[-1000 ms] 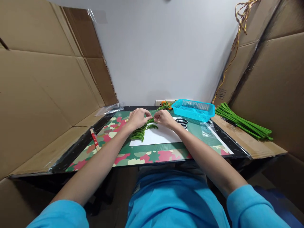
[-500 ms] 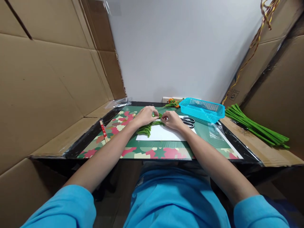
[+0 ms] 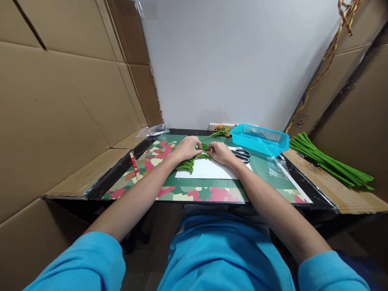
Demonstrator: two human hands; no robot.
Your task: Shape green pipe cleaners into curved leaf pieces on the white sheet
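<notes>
Over a white sheet of paper (image 3: 209, 171), my left hand (image 3: 188, 148) and my right hand (image 3: 220, 153) face each other with thumbs and fingers pinched. Between them are curved green pipe cleaners (image 3: 205, 147), and both sets of fingertips are at their ends. Another bent green piece (image 3: 203, 156) lies on the paper just below. Under my left wrist is a row of curved green pieces (image 3: 186, 165), partly covered by the arm. Black-handled scissors (image 3: 242, 155) lie right of my right hand, their blades hidden behind it.
A blue plastic basket (image 3: 260, 139) stands at the back right, beside orange flowers with green stems (image 3: 222, 131). Long green pipe cleaners (image 3: 330, 161) rest on the cardboard at right. A red-wrapped stick (image 3: 134, 163) lies at left. Cardboard walls (image 3: 66, 93) flank the table.
The view has shifted slightly. My fingers have moved a little at the green pipe cleaners, and the right hand's fingers are drawn closer together.
</notes>
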